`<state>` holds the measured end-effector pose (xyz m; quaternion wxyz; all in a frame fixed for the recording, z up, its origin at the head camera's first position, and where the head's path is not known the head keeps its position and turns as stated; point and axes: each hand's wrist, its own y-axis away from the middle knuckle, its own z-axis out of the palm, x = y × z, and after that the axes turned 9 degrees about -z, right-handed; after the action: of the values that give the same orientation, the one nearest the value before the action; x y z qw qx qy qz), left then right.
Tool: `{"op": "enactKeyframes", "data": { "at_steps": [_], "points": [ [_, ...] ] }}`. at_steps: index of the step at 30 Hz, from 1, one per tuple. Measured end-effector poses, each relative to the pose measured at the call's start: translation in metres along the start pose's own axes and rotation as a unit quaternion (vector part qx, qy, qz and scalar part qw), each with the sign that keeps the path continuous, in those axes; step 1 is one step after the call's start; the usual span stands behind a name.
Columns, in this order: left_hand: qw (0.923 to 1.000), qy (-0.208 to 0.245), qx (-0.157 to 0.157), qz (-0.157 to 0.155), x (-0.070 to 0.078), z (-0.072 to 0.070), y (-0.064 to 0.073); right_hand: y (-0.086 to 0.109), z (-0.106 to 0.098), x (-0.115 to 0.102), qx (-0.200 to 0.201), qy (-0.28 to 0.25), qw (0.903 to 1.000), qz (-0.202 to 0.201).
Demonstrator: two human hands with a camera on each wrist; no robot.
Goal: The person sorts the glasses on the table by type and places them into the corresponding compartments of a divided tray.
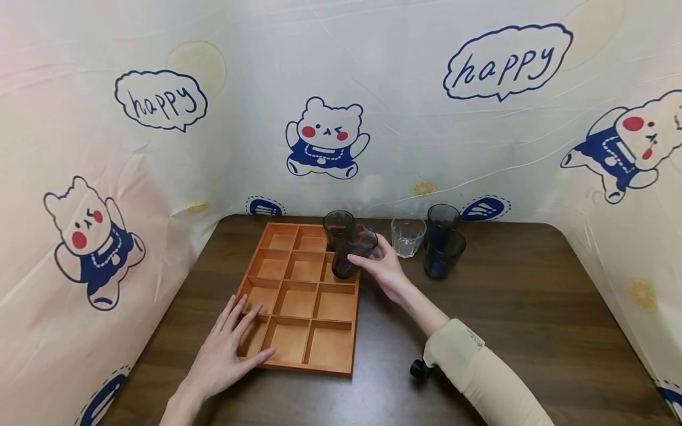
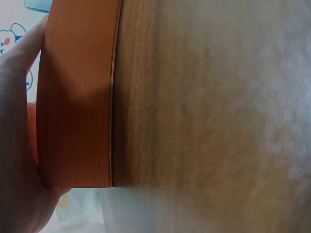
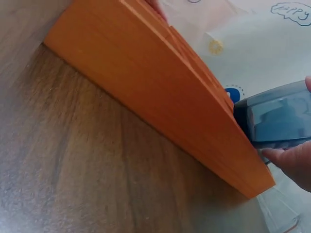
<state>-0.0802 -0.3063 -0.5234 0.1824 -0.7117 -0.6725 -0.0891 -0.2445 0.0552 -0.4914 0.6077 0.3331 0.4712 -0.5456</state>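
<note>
My right hand [image 1: 387,273] grips a dark tinted glass [image 1: 347,265], tilted with its base over the right column of an orange wooden tray [image 1: 309,367]. In the right wrist view, the base of this glass [image 3: 279,119] overlaps the tray's top edge. Another dark glass [image 1: 335,226] stands upright in the far right compartment, partly hidden by the held one. My left hand [image 1: 219,354] rests on the tray's near left corner with fingers spread, some reaching over the compartments. Seen from the left wrist, the tray's side wall [image 2: 77,97] runs alongside that hand.
Right of the tray stand a clear glass [image 1: 408,238] and two dark glasses, one in front [image 1: 444,255] and one behind [image 1: 442,218]. A small black object [image 1: 419,370] lies by my right sleeve. Printed cloth [image 1: 405,148] hangs behind the brown table [image 1: 511,307].
</note>
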Motion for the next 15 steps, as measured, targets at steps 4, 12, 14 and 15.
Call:
{"op": "enactKeyframes", "data": {
  "at_steps": [4,12,14,15],
  "points": [
    [1.0000,-0.001,0.003,0.000,-0.001,0.000,0.001,-0.002,0.001,0.006,-0.011,0.021,0.9996,-0.014],
    [1.0000,0.001,0.001,0.001,-0.001,0.002,0.001,-0.005,0.001,0.013,-0.018,0.072,0.9972,-0.011],
    [1.0000,0.002,0.002,0.001,-0.001,0.001,0.001,-0.006,0.002,0.014,-0.030,0.102,0.9942,-0.017],
    [1.0000,0.002,0.003,0.001,-0.001,0.001,0.001,-0.006,0.003,0.014,-0.038,0.118,0.9920,-0.021]
  ]
}}
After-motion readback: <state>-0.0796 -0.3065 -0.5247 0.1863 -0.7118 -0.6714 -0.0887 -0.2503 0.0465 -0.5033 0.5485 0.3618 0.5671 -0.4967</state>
